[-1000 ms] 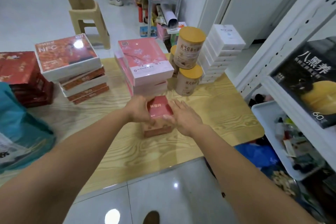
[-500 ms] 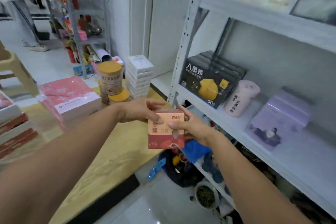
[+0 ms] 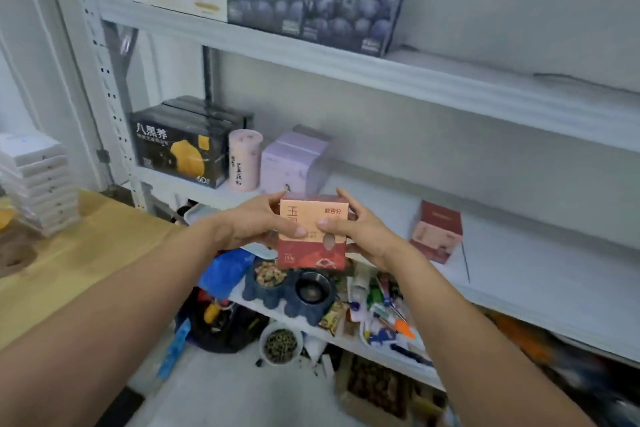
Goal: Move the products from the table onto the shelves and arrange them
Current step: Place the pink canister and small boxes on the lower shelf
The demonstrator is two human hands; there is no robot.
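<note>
Two-handed grip, bare arms stretched out front

So the left hand point(image 3: 256, 222) and right hand point(image 3: 367, 231) meet in the middle, forearms coming in from the bottom corners. Each thumb lies flat across the front of the red-and-peach carton point(image 3: 311, 252), tips nearly touching, while the fingers curl round its sides and back. Wrists are pretty much level.

Both hands are taken: left hand point(image 3: 256, 222) and right hand point(image 3: 363, 232) grip the small orange-and-red cardboard box point(image 3: 311, 236) at the front lip of the white middle shelf board point(image 3: 519, 270). There is an open gap of board between the lilac cardboard carton point(image 3: 294, 163) and the dark-red-and-pink carton point(image 3: 437, 236), with more bare board right of that carton. The left end is blocked by black boxes with a yellow fruit print point(image 3: 183, 149) and a pink cylindrical tub point(image 3: 243, 159). The white upper shelf board point(image 3: 381, 76) caps the bay overhead.
</note>
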